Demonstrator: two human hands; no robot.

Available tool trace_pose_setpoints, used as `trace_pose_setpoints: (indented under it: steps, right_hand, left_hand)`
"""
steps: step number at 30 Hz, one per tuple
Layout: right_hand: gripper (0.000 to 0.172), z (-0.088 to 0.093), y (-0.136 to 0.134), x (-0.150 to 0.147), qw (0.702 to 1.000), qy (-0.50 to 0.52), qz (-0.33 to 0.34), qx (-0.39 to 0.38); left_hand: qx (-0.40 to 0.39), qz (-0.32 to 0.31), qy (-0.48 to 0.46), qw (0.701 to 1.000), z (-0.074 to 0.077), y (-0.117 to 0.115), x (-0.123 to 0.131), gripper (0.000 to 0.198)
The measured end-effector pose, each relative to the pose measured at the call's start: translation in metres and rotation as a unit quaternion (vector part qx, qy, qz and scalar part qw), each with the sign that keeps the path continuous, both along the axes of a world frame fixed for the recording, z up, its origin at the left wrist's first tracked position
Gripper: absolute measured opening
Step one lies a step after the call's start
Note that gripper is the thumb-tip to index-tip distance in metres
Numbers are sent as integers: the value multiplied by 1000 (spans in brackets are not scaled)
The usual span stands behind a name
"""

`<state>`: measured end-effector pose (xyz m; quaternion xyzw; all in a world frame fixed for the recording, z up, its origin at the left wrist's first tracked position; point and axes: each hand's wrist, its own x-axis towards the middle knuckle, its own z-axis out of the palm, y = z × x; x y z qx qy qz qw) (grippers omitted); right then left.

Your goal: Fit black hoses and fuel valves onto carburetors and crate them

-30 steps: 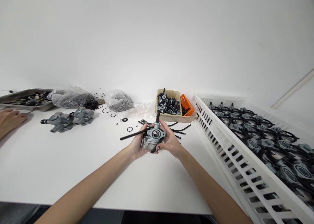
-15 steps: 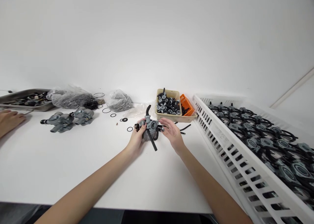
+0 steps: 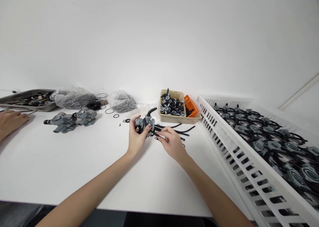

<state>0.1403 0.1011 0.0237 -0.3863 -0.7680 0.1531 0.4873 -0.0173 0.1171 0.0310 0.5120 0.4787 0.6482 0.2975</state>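
My left hand (image 3: 136, 140) is wrapped round a grey metal carburetor (image 3: 140, 122) above the table, its thumb across the front. A bent black rubber tube (image 3: 152, 111) sticks up from the carburetor's top. With thumb and fingers pinched, my right hand (image 3: 172, 144) grips a black rubber hose (image 3: 155, 133) at the carburetor's right side. Where the hose meets the body is partly hidden by my fingers. Several loose black hoses (image 3: 188, 130) lie just behind my right hand. Black rubber rings (image 3: 126, 120) lie beside the carburetor on the left.
A white slotted crate (image 3: 228, 139) full of carburetors stands at right. Behind my hands are a beige bin (image 3: 171, 115) of caps and an orange basket (image 3: 190, 102). Two carburetors (image 3: 64, 121), bagged parts (image 3: 122, 102) and a metal tray (image 3: 48, 107) are left, near another person's hand (image 3: 12, 122).
The carburetor has turned in my left hand, so its round opening no longer faces me. My right hand has gone from spread fingers beside it to a pinch on the hose.
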Motion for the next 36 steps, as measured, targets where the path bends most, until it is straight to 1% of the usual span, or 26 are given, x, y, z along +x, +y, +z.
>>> trace_pose_setpoints:
  steps: [4,7,11,15,18,23,25,29,31,36]
  right_hand:
    - [18,-1,-1,0,999,-3,-23,34]
    - [21,-1,-2,-1,999,2,-20,35]
    - [22,-4,-3,-2,999,46,23,0]
    - [20,-6,-3,-3,992,102,65,-42]
    - [15,-7,-1,-4,985,136,85,-64]
    - [11,-10,3,-5,973,180,112,-94]
    - [13,-10,5,-5,972,186,103,-96]
    - [15,-9,8,-2,983,160,49,-74]
    - [13,-10,10,0,983,163,32,-81]
    - [3,-11,13,1,979,174,17,-102]
  left_hand:
    - [-5,-7,-2,1000,-1,0,1,49]
    - [2,-9,-7,1000,-3,1,1,48]
    - [-9,-35,-31,999,-5,0,2,49]
    - [-13,-49,-52,997,-4,-3,4,49]
    - [-23,-58,-69,996,-3,-6,5,49]
    - [-31,-57,-62,996,-1,-7,6,48]
    - [-34,-57,-68,995,-1,-7,6,49]
    - [-45,-58,-77,994,-2,-6,5,51]
    - [-48,-58,-75,994,-3,-5,5,52]
    - [-62,-60,-88,992,-6,-3,4,55]
